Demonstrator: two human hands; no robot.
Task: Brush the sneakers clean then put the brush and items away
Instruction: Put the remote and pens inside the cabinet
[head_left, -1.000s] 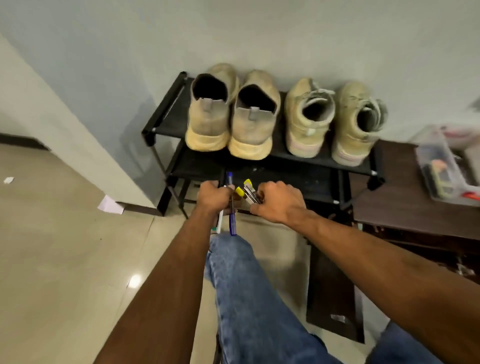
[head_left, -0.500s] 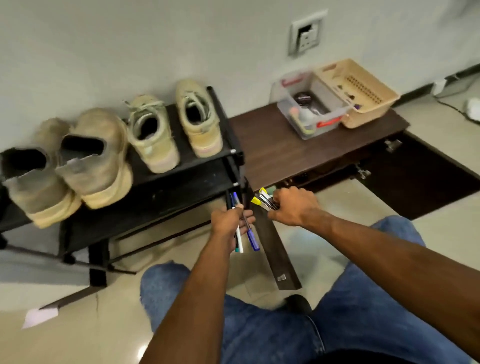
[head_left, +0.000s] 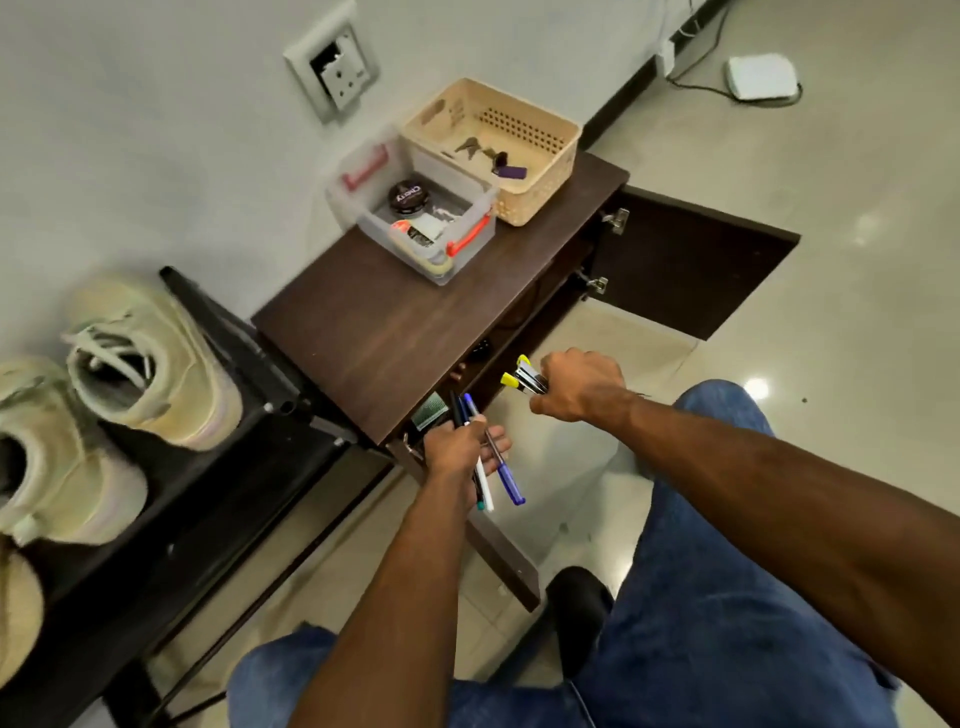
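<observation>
Now left hand (head_left: 460, 449) grips pens (head_left: 496, 470) at frame centre; right hand (head_left: 576, 387) clamps yellow-tipped markers (head_left: 524, 376), prob. for storing in open cabinet (head_left: 415, 332). Sneakers (head_left: 150, 364) on rack, left; brush not visible.

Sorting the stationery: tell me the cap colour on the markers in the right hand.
Yellow caps, on dark-barrelled markers, clearest in the head view.

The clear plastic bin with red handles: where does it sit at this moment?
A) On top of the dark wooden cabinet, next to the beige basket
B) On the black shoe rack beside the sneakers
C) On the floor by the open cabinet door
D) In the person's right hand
A: the clear plastic bin rests on the dark wooden cabinet, against the wall and right beside the beige basket.
</observation>
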